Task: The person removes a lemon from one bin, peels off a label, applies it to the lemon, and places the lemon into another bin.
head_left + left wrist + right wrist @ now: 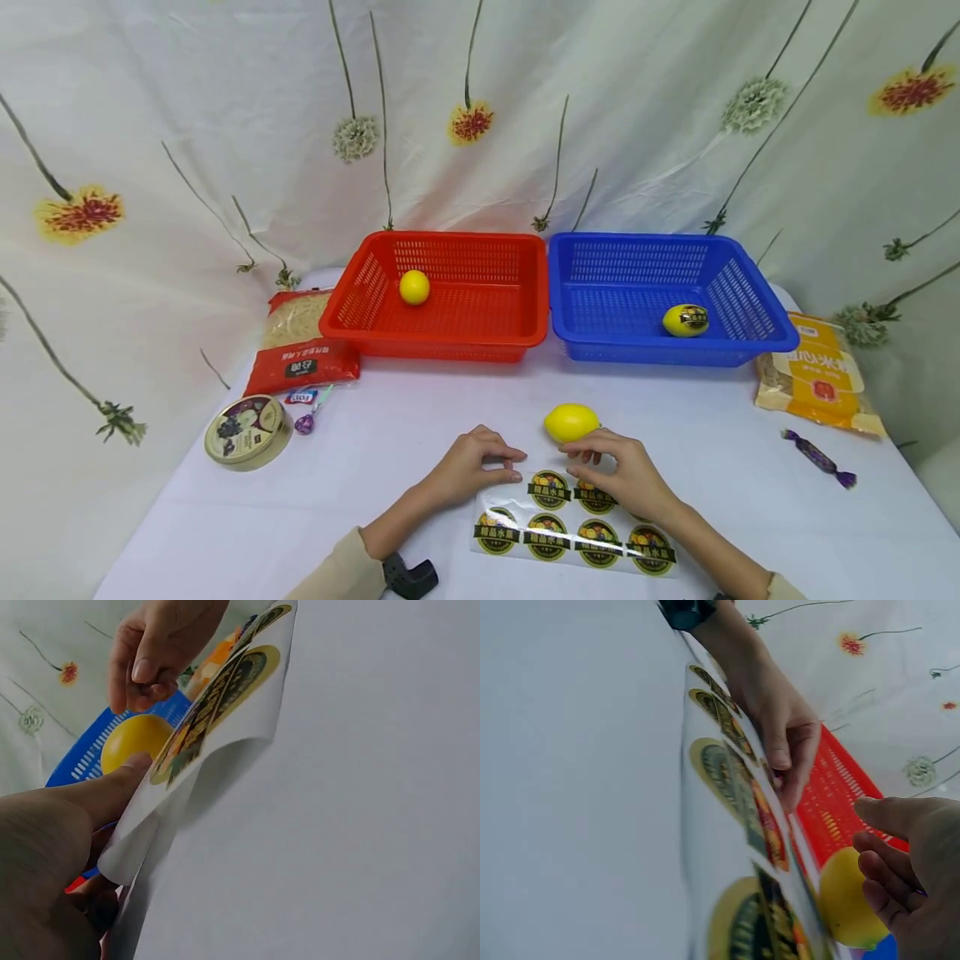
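Observation:
A sheet of round gold-and-black fruit stickers lies on the white table in front of me. At its upper left corner my left hand pinches the edge; in the left wrist view the thumb is on top and the sheet bows up off the table. My right hand hovers over the sheet's upper right, thumb and bent fingers apart, with nothing seen between them. Just beyond those fingertips is a yellow lemon, no sticker showing on it. The right hand hides part of the sheet's upper row.
At the back stand a red basket with a plain yellow fruit and a blue basket with a stickered lemon. Left are a red food bag, round tin and lollipop; right, a yellow bag and purple candy.

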### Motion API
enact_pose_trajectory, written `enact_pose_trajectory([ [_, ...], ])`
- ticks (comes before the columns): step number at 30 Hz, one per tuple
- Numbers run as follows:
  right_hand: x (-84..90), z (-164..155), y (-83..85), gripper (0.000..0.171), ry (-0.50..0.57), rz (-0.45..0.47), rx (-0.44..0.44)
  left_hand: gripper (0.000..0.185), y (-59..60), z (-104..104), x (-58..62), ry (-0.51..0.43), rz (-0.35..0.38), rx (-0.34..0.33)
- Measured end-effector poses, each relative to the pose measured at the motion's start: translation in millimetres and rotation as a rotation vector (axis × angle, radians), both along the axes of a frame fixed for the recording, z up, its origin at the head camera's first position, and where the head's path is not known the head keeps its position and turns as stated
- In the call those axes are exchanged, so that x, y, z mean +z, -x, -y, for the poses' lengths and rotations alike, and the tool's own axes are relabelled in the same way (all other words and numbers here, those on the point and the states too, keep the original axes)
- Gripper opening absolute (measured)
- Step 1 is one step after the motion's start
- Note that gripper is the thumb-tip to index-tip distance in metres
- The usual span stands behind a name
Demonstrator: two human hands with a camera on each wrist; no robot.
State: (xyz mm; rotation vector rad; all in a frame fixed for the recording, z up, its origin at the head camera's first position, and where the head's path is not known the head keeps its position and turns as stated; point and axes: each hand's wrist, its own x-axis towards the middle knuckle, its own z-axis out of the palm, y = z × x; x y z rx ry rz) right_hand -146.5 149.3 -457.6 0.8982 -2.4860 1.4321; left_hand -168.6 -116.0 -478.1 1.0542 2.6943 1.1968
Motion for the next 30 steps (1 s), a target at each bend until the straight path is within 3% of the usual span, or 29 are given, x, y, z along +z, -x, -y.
enact_pose_trajectory([
  [6,-10.0,6.7,-0.8,0.022,-0.069,-0.035,0.050,0.017,0.1,-1.4,0.4,-0.098,0.078,-0.024],
  [11,-11.2,11.4,-2.0,0.025,-0.093,-0.061,0.056,0.012,-3.2,-3.9,3.3,-0.177,0.137,0.002],
  [14,-12.3,12.3,-1.9,0.021,-0.106,-0.072,0.041,0.009,-9.4,-7.6,16.6,-0.189,0.125,0.020],
  [17,-12.3,12.1,-2.0,0.017,-0.108,-0.072,0.031,0.009,-9.9,-8.2,17.6,-0.198,0.096,0.022],
  [19,-11.9,12.1,-1.9,0.015,-0.099,-0.069,0.026,0.009,-9.2,-7.4,15.7,-0.211,0.076,0.017],
  [21,-11.4,12.6,-1.9,0.015,-0.078,-0.058,0.026,0.010,-5.4,-5.8,5.4,-0.212,0.065,0.022],
  [30,-1.5,9.5,-4.4,0.015,0.078,0.026,0.090,0.010,-6.1,-6.9,4.6,-0.222,0.033,0.048],
])
